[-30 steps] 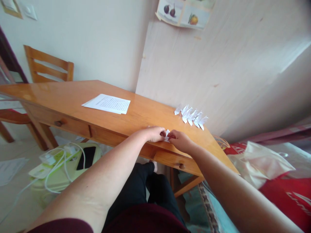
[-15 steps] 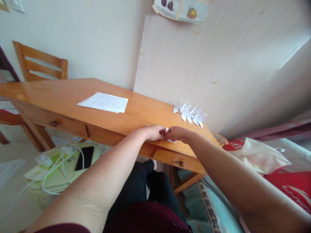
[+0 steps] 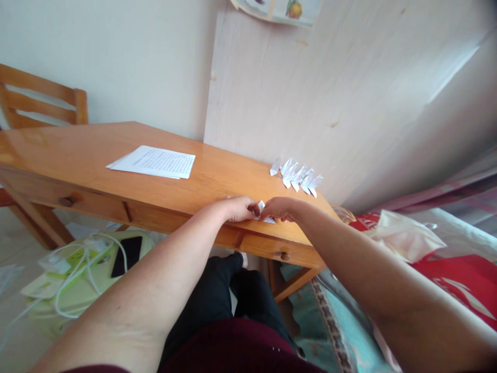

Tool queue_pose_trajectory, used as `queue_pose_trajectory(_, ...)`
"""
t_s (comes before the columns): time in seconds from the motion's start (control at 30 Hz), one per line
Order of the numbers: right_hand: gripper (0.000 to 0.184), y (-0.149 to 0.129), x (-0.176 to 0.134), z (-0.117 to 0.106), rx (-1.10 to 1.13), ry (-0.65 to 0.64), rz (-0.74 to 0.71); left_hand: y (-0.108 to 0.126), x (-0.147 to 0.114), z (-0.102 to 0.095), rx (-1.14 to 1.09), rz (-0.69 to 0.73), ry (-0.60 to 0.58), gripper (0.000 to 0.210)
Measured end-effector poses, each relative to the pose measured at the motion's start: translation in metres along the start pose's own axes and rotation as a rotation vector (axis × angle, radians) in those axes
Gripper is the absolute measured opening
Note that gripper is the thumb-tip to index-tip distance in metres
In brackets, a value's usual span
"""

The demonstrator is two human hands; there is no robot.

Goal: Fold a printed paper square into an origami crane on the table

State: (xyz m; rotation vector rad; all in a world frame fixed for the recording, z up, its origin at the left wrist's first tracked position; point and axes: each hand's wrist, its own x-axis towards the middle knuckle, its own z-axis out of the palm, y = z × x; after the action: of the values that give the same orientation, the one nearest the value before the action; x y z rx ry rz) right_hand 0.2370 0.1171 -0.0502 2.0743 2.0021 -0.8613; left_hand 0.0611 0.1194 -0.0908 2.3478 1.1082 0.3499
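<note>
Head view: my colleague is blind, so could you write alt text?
A person's left hand and right hand touch a small white paper piece near a wooden desk's front edge. Folded papers rest toward the wall; printed sheets lie left.

- Looks like a room in a home
- Has a wooden surface with drawers and a wooden chair
- Shows a fruit picture on the wall
- Includes a phone beside white cables
- Reveals a bare foot

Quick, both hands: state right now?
Left hand: curled at the paper; grip can't be told.
Right hand: bent over the same paper; grip can't be told.
</note>
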Motion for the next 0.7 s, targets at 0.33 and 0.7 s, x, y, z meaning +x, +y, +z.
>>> queue_pose_trajectory(0.33,0.015,0.015,-0.005,-0.001,-0.013,-0.019,-0.009,-0.009,0.005,0.004,-0.016,0.018,-0.009,0.030)
queue_pose_trajectory(0.7,0.022,0.032,-0.004,-0.005,0.026,-0.055,0.014,-0.014,0.007,0.002,0.014,0.026,-0.030,0.033)
